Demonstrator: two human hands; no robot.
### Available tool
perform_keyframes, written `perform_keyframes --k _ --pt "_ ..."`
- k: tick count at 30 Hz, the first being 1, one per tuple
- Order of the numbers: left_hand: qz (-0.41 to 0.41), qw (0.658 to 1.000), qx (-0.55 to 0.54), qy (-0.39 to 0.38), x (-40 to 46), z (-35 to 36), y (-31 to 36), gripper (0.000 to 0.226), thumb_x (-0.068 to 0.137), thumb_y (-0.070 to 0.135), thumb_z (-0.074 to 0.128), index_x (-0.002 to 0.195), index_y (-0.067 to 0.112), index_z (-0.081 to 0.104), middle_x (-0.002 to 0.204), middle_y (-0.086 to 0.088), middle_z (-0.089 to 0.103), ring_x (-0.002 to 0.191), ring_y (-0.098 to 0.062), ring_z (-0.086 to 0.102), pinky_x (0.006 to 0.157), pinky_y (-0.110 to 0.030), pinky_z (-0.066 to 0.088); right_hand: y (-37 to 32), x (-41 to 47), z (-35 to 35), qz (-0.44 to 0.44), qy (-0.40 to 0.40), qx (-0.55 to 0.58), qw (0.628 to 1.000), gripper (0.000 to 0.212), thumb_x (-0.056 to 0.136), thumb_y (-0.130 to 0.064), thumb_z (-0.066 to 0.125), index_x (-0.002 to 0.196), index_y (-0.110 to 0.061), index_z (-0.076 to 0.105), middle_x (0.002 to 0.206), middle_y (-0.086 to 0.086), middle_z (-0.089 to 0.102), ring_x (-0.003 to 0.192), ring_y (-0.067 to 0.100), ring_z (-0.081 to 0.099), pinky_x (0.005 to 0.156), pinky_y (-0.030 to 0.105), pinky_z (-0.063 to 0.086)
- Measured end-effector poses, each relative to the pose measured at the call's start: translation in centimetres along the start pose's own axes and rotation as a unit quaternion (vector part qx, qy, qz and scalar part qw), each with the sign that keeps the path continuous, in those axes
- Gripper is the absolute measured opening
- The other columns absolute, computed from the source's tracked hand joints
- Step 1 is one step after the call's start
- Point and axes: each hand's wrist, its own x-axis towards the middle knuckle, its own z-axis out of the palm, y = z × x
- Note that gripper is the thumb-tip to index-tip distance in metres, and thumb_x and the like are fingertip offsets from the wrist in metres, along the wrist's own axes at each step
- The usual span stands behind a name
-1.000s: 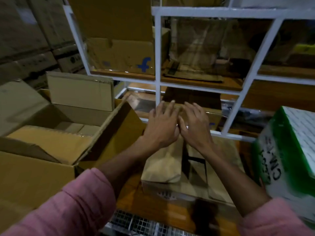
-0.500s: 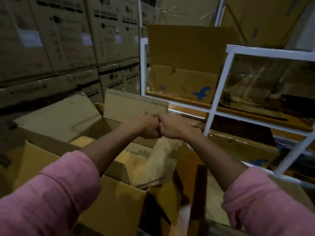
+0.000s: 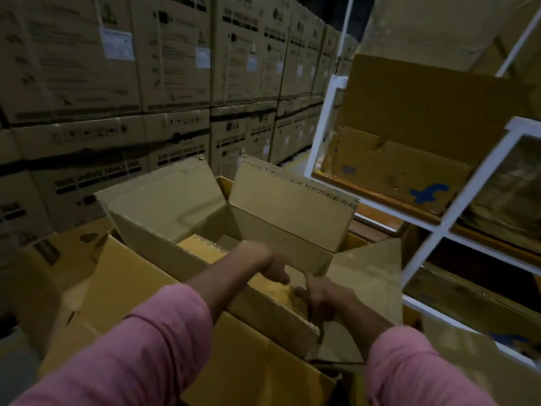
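Note:
A large open cardboard box (image 3: 292,206) stands in front of me with its flaps raised. Both my hands are down inside its near right corner. My left hand (image 3: 268,260) and my right hand (image 3: 320,298) have curled fingers and hold the top of a brown paper packet (image 3: 295,273) between them. Most of the packet is hidden behind the box's near wall and my hands. A yellowish cardboard piece (image 3: 202,244) lies inside the box to the left of my hands.
Stacked washing-machine cartons (image 3: 131,83) form a wall at the left and behind. A white metal rack (image 3: 450,212) on the right holds flattened cartons, one with a blue logo (image 3: 427,191). The box's right flap (image 3: 369,276) leans out toward the rack.
My view turned left from the rack to the box. My hands took the paper packet off the pile, carried it left over the box and have lowered it inside.

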Motion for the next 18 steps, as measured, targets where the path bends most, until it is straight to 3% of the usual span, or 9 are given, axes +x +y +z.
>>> perform_keyframes --k 2,4,6,8,9,11,13,15,18 --pt "0.003 1.000 0.003 -0.006 0.6 0.2 -0.6 0.059 0.105 0.044 0.050 0.154 0.015 0.038 0.157 -0.010 0.042 0.141 -0.032 0.043 0.109 -0.045 0.040 -0.4 0.4 -0.1 -0.009 -0.002 0.029 1.000 0.067 0.102 -0.063 0.038 0.152 -0.018 0.035 0.153 0.013 0.047 0.135 0.032 0.049 0.110 0.047 0.044" --pt "-0.005 1.000 0.002 -0.007 0.8 -0.1 -0.8 0.056 0.105 0.043 0.050 0.152 0.014 0.042 0.154 -0.011 0.046 0.137 -0.033 0.046 0.107 -0.046 0.041 -1.2 0.5 -1.2 -0.027 -0.003 0.064 0.998 0.064 0.103 -0.061 0.034 0.144 -0.014 0.047 0.145 0.011 0.054 0.129 0.030 0.054 0.107 0.042 0.046" --pt "-0.011 0.999 0.015 0.028 0.7 -1.0 -0.5 0.050 0.105 0.040 0.050 0.147 0.013 0.049 0.148 -0.013 0.051 0.133 -0.034 0.050 0.106 -0.048 0.042 -1.7 -0.2 -2.6 -0.045 0.047 0.096 0.993 0.063 0.104 -0.060 0.030 0.121 -0.011 0.066 0.122 0.013 0.068 0.106 0.028 0.064 0.092 0.039 0.052" --pt "-0.020 0.994 0.045 0.102 0.7 -2.1 0.0 0.042 0.104 0.037 0.051 0.139 0.015 0.055 0.141 -0.014 0.055 0.129 -0.035 0.051 0.105 -0.052 0.041 -1.5 -1.0 -4.4 -0.046 0.100 0.201 0.973 0.057 0.108 -0.050 0.033 0.104 -0.007 0.070 0.094 0.014 0.068 0.084 0.029 0.064 0.070 0.036 0.051" --pt "-0.022 0.989 0.058 0.136 0.9 -2.7 0.4 0.039 0.103 0.036 0.050 0.136 0.015 0.057 0.139 -0.014 0.057 0.127 -0.035 0.052 0.104 -0.054 0.042 -1.3 -1.7 -5.1 -0.039 0.091 0.277 0.956 0.049 0.110 -0.042 0.036 0.102 -0.009 0.071 0.085 0.012 0.064 0.074 0.026 0.061 0.062 0.034 0.047" --pt "-0.018 0.982 0.064 0.175 1.5 -3.9 1.3 0.037 0.104 0.031 0.045 0.134 0.014 0.056 0.137 -0.015 0.058 0.124 -0.036 0.054 0.101 -0.054 0.045 -1.2 -4.3 -6.1 -0.066 -0.005 0.376 0.924 0.033 0.109 -0.022 0.043 0.105 -0.014 0.075 0.083 0.007 0.062 0.063 0.016 0.054 0.054 0.030 0.040" --pt "-0.008 0.981 0.063 0.182 1.9 -4.6 2.3 0.039 0.103 0.028 0.042 0.137 0.014 0.054 0.140 -0.016 0.056 0.125 -0.038 0.054 0.101 -0.054 0.046 -2.0 -6.8 -5.6 -0.140 -0.100 0.374 0.911 0.029 0.105 -0.011 0.049 0.110 -0.019 0.076 0.084 0.001 0.067 0.060 0.009 0.056 0.050 0.024 0.043" --pt "0.003 0.981 0.069 0.180 2.1 -4.7 3.2 0.039 0.103 0.026 0.041 0.138 0.013 0.052 0.142 -0.016 0.055 0.127 -0.039 0.055 0.101 -0.051 0.047 -3.7 -8.4 -3.5 -0.201 -0.149 0.298 0.921 0.025 0.103 -0.013 0.055 0.115 -0.024 0.073 0.086 -0.001 0.069 0.062 0.005 0.057 0.051 0.019 0.046" --pt "0.004 0.987 0.087 0.138 2.2 -2.7 3.6 0.041 0.103 0.023 0.044 0.142 0.012 0.052 0.145 -0.015 0.055 0.129 -0.036 0.055 0.103 -0.051 0.047 -5.5 -9.0 -0.6 -0.243 -0.142 0.196 0.939 0.033 0.099 -0.036 0.048 0.119 -0.019 0.068 0.113 0.008 0.070 0.091 0.015 0.063 0.078 0.032 0.054"
